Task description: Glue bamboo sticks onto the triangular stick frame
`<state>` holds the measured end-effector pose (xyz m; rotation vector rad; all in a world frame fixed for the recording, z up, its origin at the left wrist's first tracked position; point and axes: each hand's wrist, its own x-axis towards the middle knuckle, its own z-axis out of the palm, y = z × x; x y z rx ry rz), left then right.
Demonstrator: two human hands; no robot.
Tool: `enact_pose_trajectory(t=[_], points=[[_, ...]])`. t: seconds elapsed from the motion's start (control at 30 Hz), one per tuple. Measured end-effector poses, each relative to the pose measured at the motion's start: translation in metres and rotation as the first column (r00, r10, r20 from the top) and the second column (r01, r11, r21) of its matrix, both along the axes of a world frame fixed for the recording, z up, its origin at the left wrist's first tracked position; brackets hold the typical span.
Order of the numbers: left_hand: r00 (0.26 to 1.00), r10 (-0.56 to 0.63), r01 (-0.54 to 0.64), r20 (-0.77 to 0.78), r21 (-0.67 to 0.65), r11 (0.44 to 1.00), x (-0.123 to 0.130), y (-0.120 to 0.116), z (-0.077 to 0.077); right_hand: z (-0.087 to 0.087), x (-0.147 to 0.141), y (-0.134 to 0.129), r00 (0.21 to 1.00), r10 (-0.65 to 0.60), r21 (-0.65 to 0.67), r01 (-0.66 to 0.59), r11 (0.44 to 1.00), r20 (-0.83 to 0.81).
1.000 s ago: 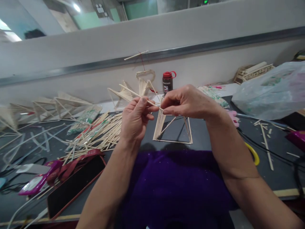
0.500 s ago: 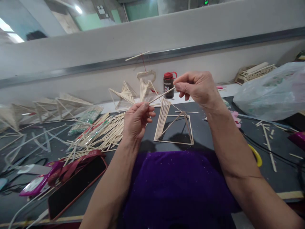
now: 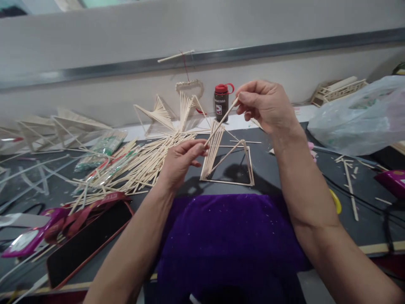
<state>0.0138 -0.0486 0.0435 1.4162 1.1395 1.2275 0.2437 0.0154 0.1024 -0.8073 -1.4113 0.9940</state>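
Head view: a thin, straight, pale wooden stick (image 3: 230, 109) is held up between the person's two hands. It is plain and round-looking, cream in colour, much like the sticks in the loose heap of pale wooden sticks (image 3: 148, 164) to its left. Its long axis runs on a steep slant, with the low end toward the left and the high end toward the right and the far wall. In this view it crosses in front of the black bottle with a red lid (image 3: 221, 105) and the upper part of the open frame built of pale wooden sticks (image 3: 215, 147); whether it touches the frame cannot be told.

The left hand (image 3: 182, 159) has its grip closed to a pinch, thumb against forefinger, on the low end. The right hand (image 3: 265, 103) sits higher and has its grip pinched on the high end, the other fingers curled loosely beneath. The stick thus spans the space from one grip to the other, its tips partly hidden by the fingertips. Beneath it, the frame stands on the dark grey surface (image 3: 268, 173), with close-set slats along its left side.
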Motion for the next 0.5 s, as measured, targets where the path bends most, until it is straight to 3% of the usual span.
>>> enact_pose_trajectory(t=[0.1, 0.23, 0.37, 0.5], points=[[0.998, 0.02, -0.022, -0.051, -0.049, 0.999, -0.013, 0.013, -0.012, -0.011, 0.004, 0.016, 1.0, -0.025, -0.069, 0.025, 0.997, 0.004], [0.993, -0.108, 0.093, -0.051, -0.237, 0.967, -0.026, 0.027, -0.033, -0.03, -0.001, 0.032, 0.998, -0.029, -0.163, 0.038, 0.986, 0.059], [0.983, -0.166, 0.136, -0.074, -0.306, 0.942, -0.027, 0.035, -0.047, -0.046, -0.006, 0.039, 0.995, -0.03, -0.21, 0.05, 0.976, 0.095], [0.963, -0.262, 0.266, 0.065, -0.396, 0.879, -0.022, 0.038, -0.051, -0.054, -0.007, 0.044, 0.99, -0.024, -0.245, 0.058, 0.968, 0.14]])
